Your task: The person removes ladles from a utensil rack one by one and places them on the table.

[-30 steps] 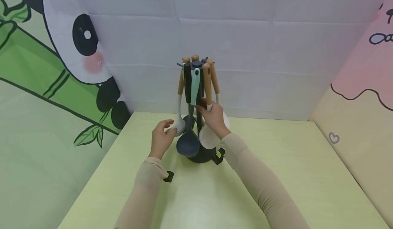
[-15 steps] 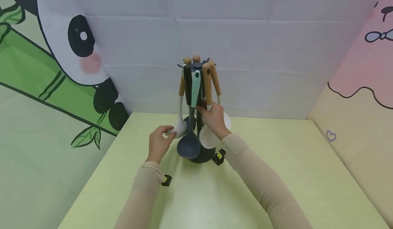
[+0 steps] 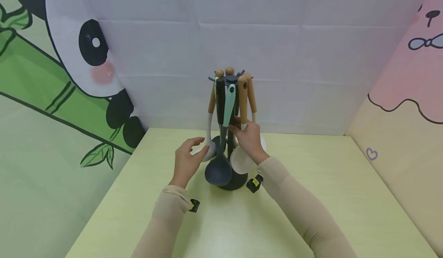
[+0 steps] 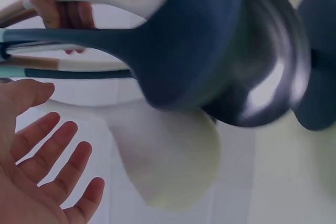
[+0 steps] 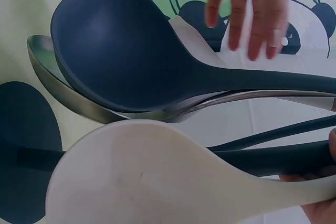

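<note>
A dark utensil stand holds several hanging kitchen utensils with wood, black and mint handles. My right hand grips its upright pole; in the right wrist view only fingertips and thumb show at the right edge. At the front hangs a dark blue ladle, a metal-looking bowl behind it. Beside my right wrist hangs a white ladle. Fingers spread and holding nothing, my left hand is beside a white utensil on the stand's left; a gap shows in the left wrist view.
The stand stands on a pale yellow-green table. Behind it hangs a white cloth backdrop. A panda-and-bamboo picture covers the left side, a pink cartoon the right.
The stand and its utensils have shifted slightly right and nearer, with my right hand still on the pole. My left hand touched the white utensil's bowl half a second ago; its fingers have since spread.
</note>
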The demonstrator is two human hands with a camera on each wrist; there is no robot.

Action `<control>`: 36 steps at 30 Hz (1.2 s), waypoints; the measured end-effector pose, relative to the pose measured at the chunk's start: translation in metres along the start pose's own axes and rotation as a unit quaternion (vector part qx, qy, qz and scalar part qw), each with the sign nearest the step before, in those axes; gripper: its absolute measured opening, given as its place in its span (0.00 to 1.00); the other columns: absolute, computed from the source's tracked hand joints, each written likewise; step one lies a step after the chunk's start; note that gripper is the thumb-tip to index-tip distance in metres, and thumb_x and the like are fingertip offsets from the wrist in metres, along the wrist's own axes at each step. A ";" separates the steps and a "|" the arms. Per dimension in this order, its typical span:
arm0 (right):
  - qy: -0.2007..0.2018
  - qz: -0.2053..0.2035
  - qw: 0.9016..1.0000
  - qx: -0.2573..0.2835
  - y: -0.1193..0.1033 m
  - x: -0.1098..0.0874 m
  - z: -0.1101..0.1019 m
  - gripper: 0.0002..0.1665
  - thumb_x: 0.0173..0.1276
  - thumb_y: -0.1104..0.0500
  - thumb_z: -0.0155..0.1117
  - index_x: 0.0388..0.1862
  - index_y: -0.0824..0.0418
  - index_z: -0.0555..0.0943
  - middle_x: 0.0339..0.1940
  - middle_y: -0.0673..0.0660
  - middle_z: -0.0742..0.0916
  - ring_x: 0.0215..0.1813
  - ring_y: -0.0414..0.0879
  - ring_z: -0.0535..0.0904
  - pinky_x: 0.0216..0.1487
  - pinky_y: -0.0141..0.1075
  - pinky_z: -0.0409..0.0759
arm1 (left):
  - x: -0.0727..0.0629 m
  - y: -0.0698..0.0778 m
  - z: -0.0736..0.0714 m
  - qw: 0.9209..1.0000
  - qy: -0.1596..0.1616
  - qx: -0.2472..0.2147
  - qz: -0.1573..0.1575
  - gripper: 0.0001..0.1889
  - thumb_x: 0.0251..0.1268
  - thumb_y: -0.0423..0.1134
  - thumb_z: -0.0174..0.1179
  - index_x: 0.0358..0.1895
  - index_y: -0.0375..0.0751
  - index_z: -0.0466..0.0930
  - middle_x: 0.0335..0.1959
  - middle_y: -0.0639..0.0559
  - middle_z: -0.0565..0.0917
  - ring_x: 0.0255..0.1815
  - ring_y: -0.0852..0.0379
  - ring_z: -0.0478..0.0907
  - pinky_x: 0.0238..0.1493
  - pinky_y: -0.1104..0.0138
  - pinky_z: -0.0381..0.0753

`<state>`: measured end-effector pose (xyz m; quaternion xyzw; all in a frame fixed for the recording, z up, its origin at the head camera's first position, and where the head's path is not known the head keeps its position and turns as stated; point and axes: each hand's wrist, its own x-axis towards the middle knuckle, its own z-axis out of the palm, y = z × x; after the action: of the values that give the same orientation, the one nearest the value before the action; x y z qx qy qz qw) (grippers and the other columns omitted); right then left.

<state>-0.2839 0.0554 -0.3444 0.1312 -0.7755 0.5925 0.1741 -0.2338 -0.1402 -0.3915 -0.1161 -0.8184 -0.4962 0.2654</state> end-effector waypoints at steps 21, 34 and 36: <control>0.018 -0.020 0.999 -0.033 -0.007 -0.049 -0.054 0.16 0.62 0.70 0.69 0.48 0.75 0.84 0.44 0.69 0.88 0.50 0.60 0.85 0.53 0.51 0.79 | 0.003 0.090 0.008 0.980 0.007 -0.102 0.169 0.14 0.61 0.29 0.68 0.50 0.31 0.84 0.47 0.43 0.86 0.48 0.50 0.82 0.47 0.54 0.82; 0.034 -0.009 0.999 -0.035 -0.007 -0.072 -0.094 0.15 0.63 0.74 0.65 0.50 0.75 0.84 0.43 0.69 0.88 0.46 0.60 0.87 0.44 0.28 0.81 | 0.009 0.135 0.041 0.965 -0.030 -0.161 0.203 0.17 0.62 0.29 0.67 0.53 0.29 0.80 0.47 0.39 0.85 0.46 0.48 0.83 0.47 0.58 0.84; 0.037 -0.005 0.999 -0.034 -0.006 -0.075 -0.099 0.15 0.64 0.74 0.65 0.50 0.75 0.84 0.44 0.69 0.88 0.45 0.60 0.87 0.44 0.27 0.81 | 0.008 0.140 0.046 0.963 -0.036 -0.168 0.206 0.16 0.62 0.28 0.67 0.53 0.29 0.80 0.47 0.39 0.85 0.46 0.47 0.83 0.47 0.58 0.84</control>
<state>-0.2017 0.1488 -0.3475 0.1072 -0.7876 0.5695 0.2095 -0.1919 -0.0333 -0.2993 -0.3427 -0.6904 -0.5571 0.3092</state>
